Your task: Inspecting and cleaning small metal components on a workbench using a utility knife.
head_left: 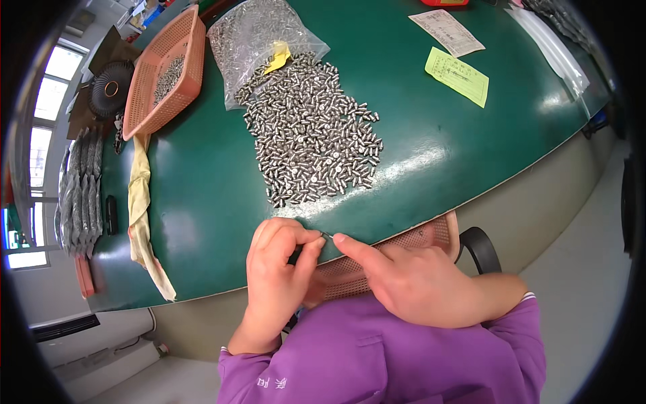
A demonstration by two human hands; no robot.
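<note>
At the table's near edge my left hand point(274, 259) pinches a tiny dark, thin piece point(326, 234) between thumb and index finger. It is too small to tell its kind. My right hand point(420, 279) reaches in from the right, its index finger stretched out and the tip touching or almost touching that piece. The other right fingers curl under, and the thumb is hidden. Just beyond both hands spreads a pile of small silver metal parts point(316, 138), stubby and narrowed at one end. A clear plastic bag point(252, 40) behind the pile holds more of them.
A pink perforated basket point(196, 60) with metal parts stands at the far left. Beside it lies a cream cloth strip point(139, 202). Yellow point(457, 77) and white paper slips point(447, 31) lie at the back right. Another pink basket point(437, 234) sits below the table edge.
</note>
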